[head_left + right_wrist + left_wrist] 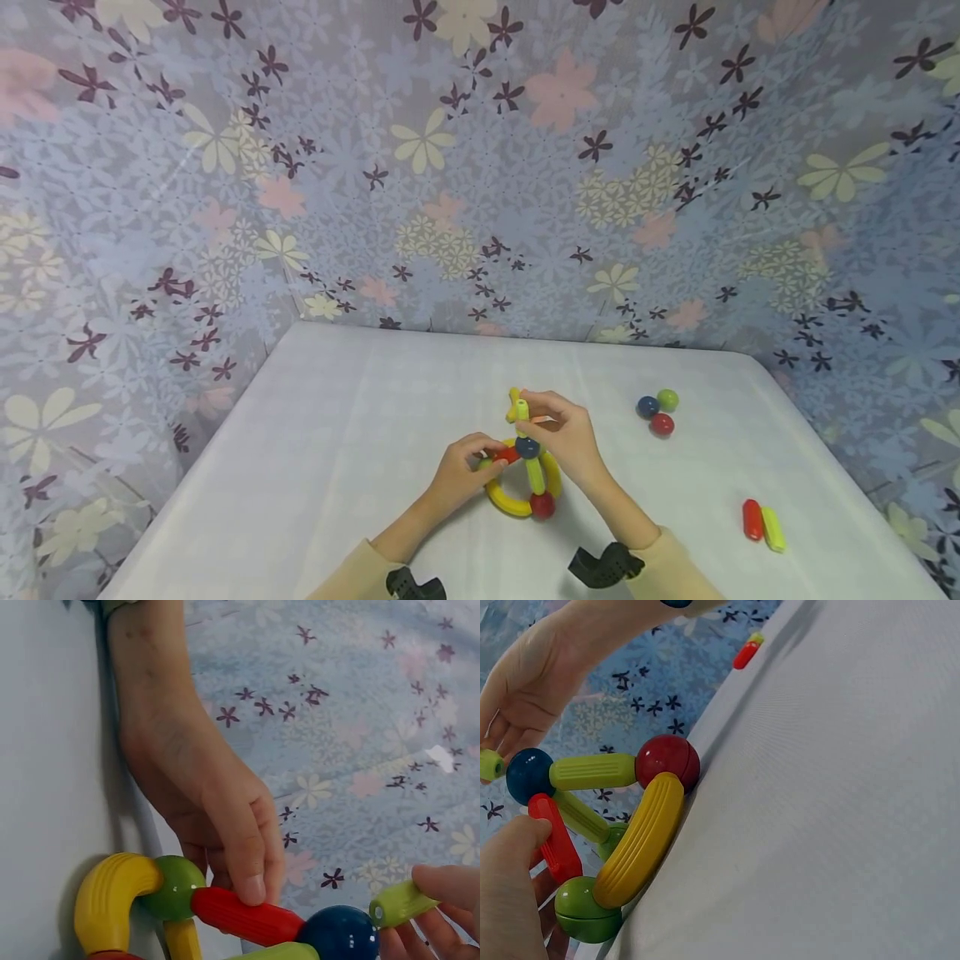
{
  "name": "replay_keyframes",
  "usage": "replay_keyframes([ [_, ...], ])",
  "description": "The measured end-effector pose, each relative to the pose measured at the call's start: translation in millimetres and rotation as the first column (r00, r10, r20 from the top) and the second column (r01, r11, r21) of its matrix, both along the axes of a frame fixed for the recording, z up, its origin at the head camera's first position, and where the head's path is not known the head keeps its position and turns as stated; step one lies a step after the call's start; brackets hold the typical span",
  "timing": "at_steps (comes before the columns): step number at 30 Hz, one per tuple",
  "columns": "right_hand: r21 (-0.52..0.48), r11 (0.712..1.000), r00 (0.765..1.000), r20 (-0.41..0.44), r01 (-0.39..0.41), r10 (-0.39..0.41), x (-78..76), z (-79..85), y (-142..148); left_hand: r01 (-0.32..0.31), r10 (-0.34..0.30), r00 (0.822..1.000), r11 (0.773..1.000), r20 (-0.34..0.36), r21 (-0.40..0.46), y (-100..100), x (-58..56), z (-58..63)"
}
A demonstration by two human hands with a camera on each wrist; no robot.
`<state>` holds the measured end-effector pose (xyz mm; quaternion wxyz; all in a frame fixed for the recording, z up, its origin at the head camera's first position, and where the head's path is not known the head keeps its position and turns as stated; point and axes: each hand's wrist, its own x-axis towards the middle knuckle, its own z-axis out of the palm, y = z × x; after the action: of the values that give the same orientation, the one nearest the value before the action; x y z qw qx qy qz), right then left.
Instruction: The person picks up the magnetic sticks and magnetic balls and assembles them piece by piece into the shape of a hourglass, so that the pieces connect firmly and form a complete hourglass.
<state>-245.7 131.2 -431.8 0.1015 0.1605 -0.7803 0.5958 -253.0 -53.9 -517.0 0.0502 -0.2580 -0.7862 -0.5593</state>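
A toy built of magnetic sticks and balls stands on the table. Its base is a ring of curved yellow sticks [641, 844], with a red ball [542, 505] and a green ball [588, 909] on it. Straight sticks slope up from the ring to a blue ball [341, 933] at the top. My left hand [467, 468] pinches the red stick [247, 916] on one side. Beside the blue ball, my right hand [564, 429] holds a light green stick [403, 903] by thumb and fingers. A yellow piece [513, 405] shows behind that stick, partly hidden.
On the right of the white table [360, 400] lie a blue ball [648, 407], a green ball [667, 400] and a red ball [662, 425]. Nearer the right edge, a red stick [752, 519] and a light green stick [773, 530] lie side by side. Flowered cloth [480, 167] hangs behind.
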Motion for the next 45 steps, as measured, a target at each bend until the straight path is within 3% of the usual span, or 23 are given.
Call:
replay_keyframes([
  [5,0.052,0.999,1.000,0.007,0.009,-0.010,1.2,-1.5,-3,0.014,-0.013,0.999,1.000,-0.047,0.008,-1,-0.4,-1.4],
  [7,0.063,0.998,1.000,0.002,0.018,-0.018,1.3,-3.2,-3,0.013,-0.012,0.999,1.000,-0.053,0.006,-1,-3.4,-7.4],
  [16,0.024,1.000,1.000,0.006,-0.006,0.006,3.1,-12.0,9,0.010,-0.008,0.999,0.999,-0.040,0.044,2,-4.2,-6.6],
  [20,0.046,0.994,0.993,0.051,0.103,-0.105,11.6,-11.1,29,0.007,-0.006,1.000,0.999,-0.012,0.051,4,-3.0,-3.3],
  [25,0.073,0.955,0.955,0.057,0.288,-0.292,25.1,-15.5,72,0.004,-0.005,1.000,1.000,0.019,0.030,3,-1.7,-1.0],
  [29,0.105,0.886,0.890,0.004,0.452,-0.455,38.2,-26.8,116,0.007,-0.007,1.000,1.000,0.017,0.030,2,-0.8,-1.6],
  [33,0.201,0.745,0.766,-0.045,0.636,-0.641,54.3,-37.8,160,0.005,-0.006,1.000,0.999,0.027,0.036,1,0.3,-2.5],
  [36,0.244,0.639,0.673,-0.085,0.729,-0.735,65.1,-44.8,190,0.002,-0.003,1.000,0.999,0.023,0.047,1,0.7,-2.3],
  [38,0.281,0.586,0.629,-0.092,0.760,-0.772,72.4,-49.3,209,0.001,-0.002,1.000,0.999,0.019,0.051,1,0.4,-2.1],
  [42,0.383,0.529,0.569,0.010,0.757,-0.822,85.6,-58.1,238,0.000,-0.001,1.000,0.999,0.013,0.051,1,-0.9,-3.2],
  [45,0.449,0.526,0.546,0.098,0.722,-0.832,89.9,-64.2,251,0.002,-0.002,1.000,0.999,0.001,0.053,2,-0.9,-4.5],
])
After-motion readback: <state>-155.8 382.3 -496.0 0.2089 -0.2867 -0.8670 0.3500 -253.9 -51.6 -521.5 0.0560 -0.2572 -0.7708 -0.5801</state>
